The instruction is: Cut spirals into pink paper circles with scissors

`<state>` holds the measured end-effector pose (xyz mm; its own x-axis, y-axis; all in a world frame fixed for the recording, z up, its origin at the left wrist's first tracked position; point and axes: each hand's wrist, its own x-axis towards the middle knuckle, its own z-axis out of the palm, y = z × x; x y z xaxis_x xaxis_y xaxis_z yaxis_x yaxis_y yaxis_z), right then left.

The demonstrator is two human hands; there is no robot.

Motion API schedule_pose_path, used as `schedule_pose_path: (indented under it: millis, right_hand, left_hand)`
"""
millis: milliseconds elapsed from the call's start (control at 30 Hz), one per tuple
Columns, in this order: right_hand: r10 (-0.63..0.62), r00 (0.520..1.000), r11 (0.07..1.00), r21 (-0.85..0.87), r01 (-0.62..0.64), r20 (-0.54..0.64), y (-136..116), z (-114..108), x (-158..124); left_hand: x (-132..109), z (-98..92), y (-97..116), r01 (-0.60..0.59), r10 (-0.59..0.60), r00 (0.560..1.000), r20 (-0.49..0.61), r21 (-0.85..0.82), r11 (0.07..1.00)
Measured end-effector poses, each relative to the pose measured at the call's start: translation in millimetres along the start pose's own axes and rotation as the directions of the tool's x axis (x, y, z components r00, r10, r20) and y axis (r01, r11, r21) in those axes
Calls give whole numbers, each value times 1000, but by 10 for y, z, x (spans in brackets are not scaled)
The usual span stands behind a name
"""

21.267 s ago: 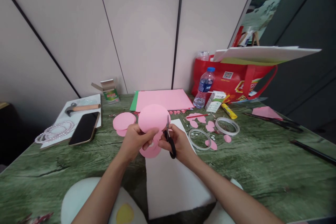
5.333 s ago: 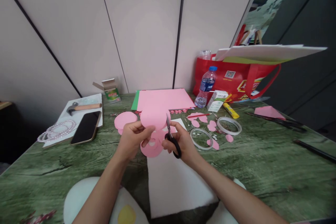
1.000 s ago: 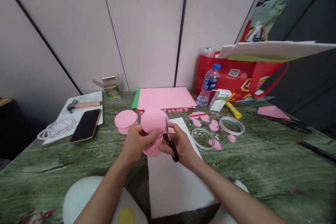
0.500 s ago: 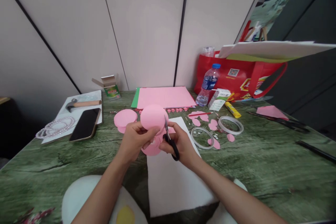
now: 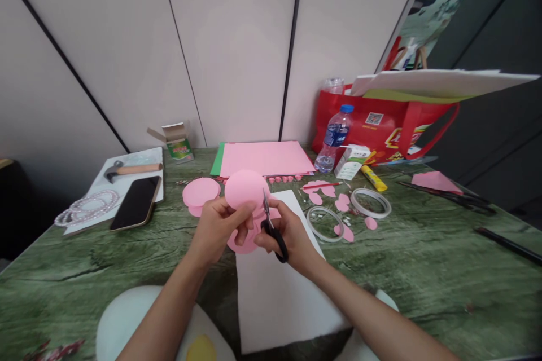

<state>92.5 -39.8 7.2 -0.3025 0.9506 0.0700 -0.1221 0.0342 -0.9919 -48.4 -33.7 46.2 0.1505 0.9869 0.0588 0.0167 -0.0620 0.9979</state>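
Note:
A round pink paper disc is pinched between the thumb and fingers of my left hand. My right hand grips black-handled scissors, their blades upright at the disc's right edge. Below my hands another round pink paper lies partly over a long white sheet, and my fingers cover some of it. Left of my left hand rests a stack of pink discs.
Behind are pink sheets. At right are tape rolls, pink scraps, a glue stick, a bottle, a carton and a red bag. At left are a phone, a hammer and beads.
The camera view has shifted very slightly. Both hands keep their holds, and the disc and scissors stay together in nearly the same position.

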Motion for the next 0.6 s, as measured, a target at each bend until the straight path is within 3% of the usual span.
schedule_pose_path:
  millis: [167, 367, 600]
  right_hand:
    - [-10, 999, 998, 57, 7, 48, 21, 3, 4]
    - [-98, 995, 995, 29, 97, 28, 44, -20, 13]
    - [-80, 996, 995, 63, 78, 27, 18, -3, 2]
  left_hand:
    - [-1, 0, 10, 3, 2, 998, -67, 70, 998]
    - [-3, 9, 1, 14, -9, 999, -48, 120, 993]
    - [-11, 19, 13, -12, 17, 999, -41, 112, 994]
